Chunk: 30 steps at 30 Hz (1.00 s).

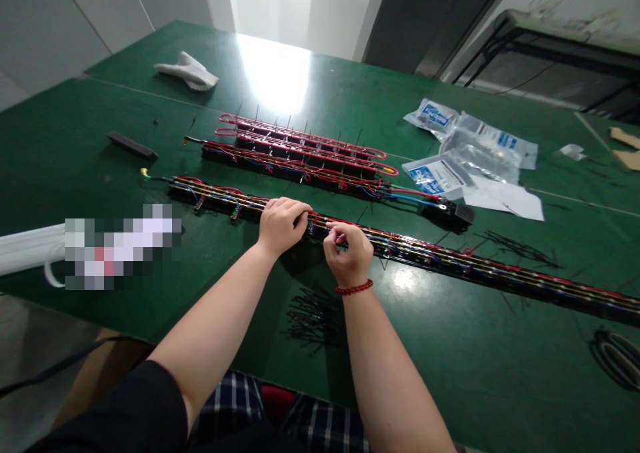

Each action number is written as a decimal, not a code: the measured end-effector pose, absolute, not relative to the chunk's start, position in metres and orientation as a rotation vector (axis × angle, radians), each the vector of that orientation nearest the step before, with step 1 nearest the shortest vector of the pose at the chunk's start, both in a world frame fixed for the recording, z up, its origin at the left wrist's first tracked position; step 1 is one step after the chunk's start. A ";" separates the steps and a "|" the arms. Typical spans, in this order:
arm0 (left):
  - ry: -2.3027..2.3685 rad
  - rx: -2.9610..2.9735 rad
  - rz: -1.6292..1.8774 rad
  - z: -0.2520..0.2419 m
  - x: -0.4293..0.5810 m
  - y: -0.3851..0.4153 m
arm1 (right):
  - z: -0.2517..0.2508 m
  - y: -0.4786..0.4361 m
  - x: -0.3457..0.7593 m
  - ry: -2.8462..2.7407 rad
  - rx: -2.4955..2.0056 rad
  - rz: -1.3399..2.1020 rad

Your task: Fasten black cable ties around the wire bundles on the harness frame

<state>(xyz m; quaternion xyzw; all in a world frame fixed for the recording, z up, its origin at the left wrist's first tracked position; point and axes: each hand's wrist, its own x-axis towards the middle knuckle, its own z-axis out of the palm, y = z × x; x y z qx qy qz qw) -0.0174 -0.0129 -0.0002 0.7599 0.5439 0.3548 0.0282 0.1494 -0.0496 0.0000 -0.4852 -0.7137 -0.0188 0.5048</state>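
A long black strip (450, 256) carrying red, yellow and blue wires runs across the green table. My left hand (283, 225) rests over it left of the middle, fingers curled onto the wires. Just to the right, my right hand (349, 252) is pinched closed against the near side of the strip, a red bead bracelet on its wrist. What its fingertips hold is hidden. Thin black zip ties stick out of the strip near both hands. Below the hands lies a loose pile of black zip ties (314, 320).
Beyond stand shorter wired black bars (295, 166) and red looped cables (305, 135). Clear plastic bags (480, 148) lie back right, a white glove (187, 71) back left. More zip ties (520, 248), a dark block (131, 145) and a coiled cable (620, 356) sit on the green table (240, 336).
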 end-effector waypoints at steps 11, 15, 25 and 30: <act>1.675 2.342 1.088 -0.001 -0.018 -0.013 | -0.002 -0.049 0.149 -1.806 -1.164 -0.051; 1.675 2.347 1.094 -0.001 -0.018 -0.012 | -0.001 -0.048 0.148 -1.854 -1.156 -0.075; 1.671 2.424 1.034 -0.001 -0.017 -0.012 | -0.002 -0.045 0.146 -1.933 -1.195 -0.055; 1.638 2.478 0.968 0.003 -0.014 -0.013 | -0.002 -0.044 0.145 -1.949 -1.198 -0.063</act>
